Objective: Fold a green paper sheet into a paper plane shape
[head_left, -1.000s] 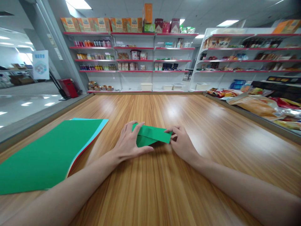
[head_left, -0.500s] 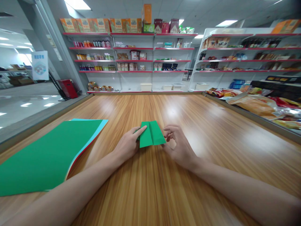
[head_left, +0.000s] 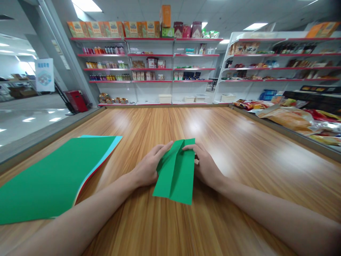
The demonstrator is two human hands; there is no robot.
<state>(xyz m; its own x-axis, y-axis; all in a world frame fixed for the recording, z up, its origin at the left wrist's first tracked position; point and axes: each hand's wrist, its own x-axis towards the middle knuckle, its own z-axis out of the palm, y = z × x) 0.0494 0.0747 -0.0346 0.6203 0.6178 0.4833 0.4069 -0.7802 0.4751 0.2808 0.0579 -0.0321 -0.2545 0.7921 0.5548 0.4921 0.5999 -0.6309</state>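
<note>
A folded piece of green paper [head_left: 177, 170] is held up between my two hands over the middle of the wooden table. Its folded edges meet along a lengthwise line near the centre, and its near end is tilted toward me. My left hand [head_left: 149, 165] grips the left edge, thumb along the top side and the other fingers hidden partly behind. On the opposite edge, my right hand [head_left: 205, 161] pinches the paper near its far corner, with a finger lying over the top surface. The fingers underneath cannot be seen.
To the left lies a stack of large coloured sheets [head_left: 61, 174], green on top, with blue and red edges showing. Packaged snacks [head_left: 290, 119] fill a bin beyond the table's right rim. Stocked shelves [head_left: 151, 53] stand behind the wooden table [head_left: 239, 160].
The green paper has turned and tipped, so its long side now points toward me and more of it shows. My right hand, apart from its edge before, now holds it.
</note>
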